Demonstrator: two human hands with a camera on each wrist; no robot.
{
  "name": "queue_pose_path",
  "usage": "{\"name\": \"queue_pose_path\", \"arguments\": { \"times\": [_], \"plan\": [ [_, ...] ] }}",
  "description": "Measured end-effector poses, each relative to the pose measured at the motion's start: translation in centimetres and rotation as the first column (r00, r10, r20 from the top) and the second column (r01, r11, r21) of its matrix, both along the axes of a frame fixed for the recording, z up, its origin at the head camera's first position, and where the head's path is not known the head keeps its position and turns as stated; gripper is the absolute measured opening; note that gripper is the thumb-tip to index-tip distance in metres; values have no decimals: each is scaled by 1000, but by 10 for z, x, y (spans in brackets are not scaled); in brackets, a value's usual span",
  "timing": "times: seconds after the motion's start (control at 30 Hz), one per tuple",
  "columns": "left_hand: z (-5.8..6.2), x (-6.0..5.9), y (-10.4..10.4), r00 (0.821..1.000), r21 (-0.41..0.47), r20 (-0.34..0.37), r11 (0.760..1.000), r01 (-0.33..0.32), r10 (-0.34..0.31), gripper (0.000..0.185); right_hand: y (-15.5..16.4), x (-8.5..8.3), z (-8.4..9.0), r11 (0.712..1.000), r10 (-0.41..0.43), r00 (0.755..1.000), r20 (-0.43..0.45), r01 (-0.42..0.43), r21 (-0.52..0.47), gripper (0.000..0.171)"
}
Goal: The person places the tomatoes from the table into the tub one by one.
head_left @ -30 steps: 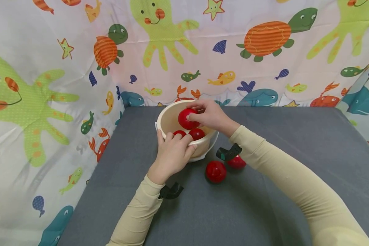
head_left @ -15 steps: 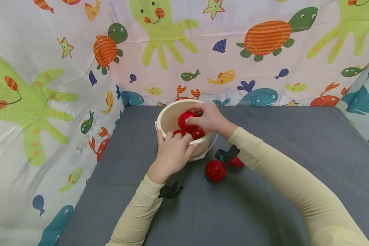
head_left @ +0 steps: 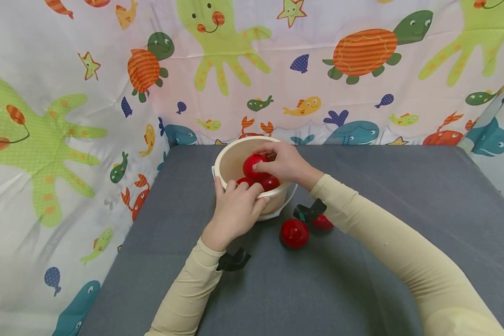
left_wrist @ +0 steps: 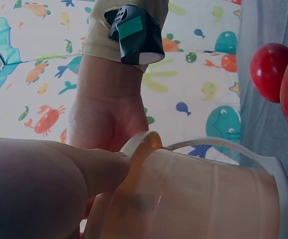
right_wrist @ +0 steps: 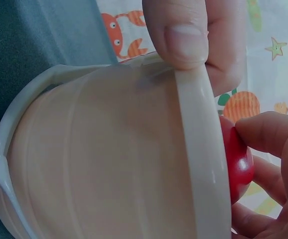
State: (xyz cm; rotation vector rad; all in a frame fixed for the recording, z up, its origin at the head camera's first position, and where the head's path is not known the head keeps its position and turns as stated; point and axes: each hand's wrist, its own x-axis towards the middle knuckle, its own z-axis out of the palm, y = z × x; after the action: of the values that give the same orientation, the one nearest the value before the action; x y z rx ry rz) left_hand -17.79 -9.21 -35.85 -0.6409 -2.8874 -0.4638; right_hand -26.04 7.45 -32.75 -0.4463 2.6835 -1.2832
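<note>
A cream bucket with a white handle stands on the grey table. My left hand grips its near rim, fingers over the edge and thumb outside. Inside the mouth, my right hand holds a glossy red ball between thumb and fingers; the right wrist view has this red ball just past the rim. Below it are two more red balls, one at the right and another partly behind my left fingers. Whether the held ball touches them, I cannot tell.
Two red balls lie on the table right of the bucket: one in plain sight, the other partly under the right wrist strap. A sea-animal curtain hangs along the back and sides of the grey table.
My right hand has lowered slightly with the red ball, bringing it down toward the balls in the bucket. My left hand keeps its grip on the rim.
</note>
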Motion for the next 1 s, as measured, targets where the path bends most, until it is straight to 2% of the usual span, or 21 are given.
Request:
{"name": "queue_pose_path", "arguments": {
  "times": [0.53, 1.0],
  "plan": [
    [0, 1, 1, 1000, -13, -2, 1000, -9, 9, 28, 2, 2, -2, 999, -2, 1000, -11, 1, -43, 42],
    [0, 1, 1, 1000, -6, 7, 1000, -10, 10, 27, 6, 2, 3, 995, -24, 999, 33, 27, -91, 42]
  ]
}}
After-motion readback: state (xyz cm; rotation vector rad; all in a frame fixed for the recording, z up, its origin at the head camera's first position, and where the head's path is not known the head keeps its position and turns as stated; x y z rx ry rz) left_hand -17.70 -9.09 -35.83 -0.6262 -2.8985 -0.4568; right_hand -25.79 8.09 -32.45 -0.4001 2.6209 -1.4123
